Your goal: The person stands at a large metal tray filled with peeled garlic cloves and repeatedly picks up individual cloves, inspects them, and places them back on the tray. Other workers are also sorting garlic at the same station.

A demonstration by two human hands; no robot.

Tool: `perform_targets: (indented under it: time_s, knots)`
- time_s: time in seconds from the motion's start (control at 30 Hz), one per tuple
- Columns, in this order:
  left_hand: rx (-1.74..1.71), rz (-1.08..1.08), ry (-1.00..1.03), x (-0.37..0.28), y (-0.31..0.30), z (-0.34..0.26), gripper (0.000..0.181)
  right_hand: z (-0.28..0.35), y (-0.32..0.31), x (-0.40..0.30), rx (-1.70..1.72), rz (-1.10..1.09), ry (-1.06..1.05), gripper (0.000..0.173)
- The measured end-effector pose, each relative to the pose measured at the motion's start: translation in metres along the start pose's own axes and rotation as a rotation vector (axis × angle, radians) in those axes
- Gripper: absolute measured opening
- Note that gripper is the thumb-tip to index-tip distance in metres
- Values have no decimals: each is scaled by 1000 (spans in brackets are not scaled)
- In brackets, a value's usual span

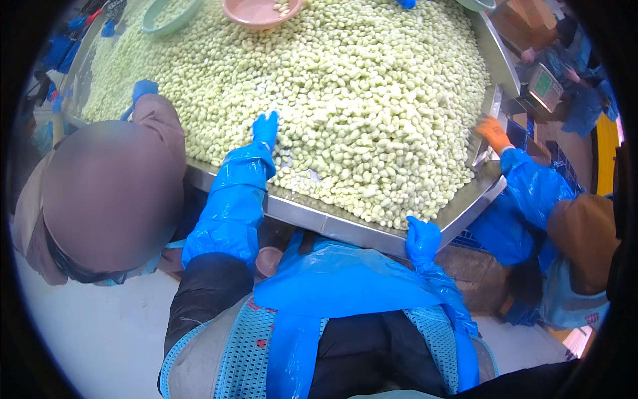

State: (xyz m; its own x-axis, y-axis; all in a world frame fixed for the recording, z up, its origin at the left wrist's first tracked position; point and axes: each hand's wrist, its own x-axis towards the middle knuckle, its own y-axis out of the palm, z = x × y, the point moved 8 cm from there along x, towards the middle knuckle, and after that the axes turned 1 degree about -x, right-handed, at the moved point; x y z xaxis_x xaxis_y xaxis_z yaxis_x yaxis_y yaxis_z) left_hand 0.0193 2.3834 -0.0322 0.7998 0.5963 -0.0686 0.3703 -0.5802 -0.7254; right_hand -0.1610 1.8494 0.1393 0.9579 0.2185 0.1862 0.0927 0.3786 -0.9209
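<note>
A large heap of pale green oval pieces (379, 114), resembling shelled beans or small fruits, covers a metal sorting table (296, 212) before me. My left hand (265, 130), in a blue glove, reaches over the rim onto the pieces. Its fingers are slightly apart, and nothing held shows. Near its wrist, patches of the table surface show through the thinner layer. At the front right, my right hand (422, 242), also blue-gloved, grips the table's raised rim, with its fingers over the top beside the heap. The underside of that hand is hidden.
A green bowl (169, 25) and a pink bowl (261, 22) sit on the heap's far side. Another person (114, 194) works close at left. At right, an orange-gloved hand (493, 134) is by a metal chute (486, 149). Beyond stands a digital scale (546, 87).
</note>
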Motion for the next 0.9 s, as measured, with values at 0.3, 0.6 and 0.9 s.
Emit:
perform_targets:
  time_s: [0.3, 0.6, 0.9]
  knots:
    - [-145, 345, -259, -80, 10, -125, 68, -4, 1, -5, -4, 38, 61, 19]
    - [-998, 664, -496, -101, 108, -151, 63, -8, 4, -1, 57, 62, 56, 19]
    - [-590, 877, 255, -125, -21, -269, 71, 12, 6, -18, 209, 159, -73, 27]
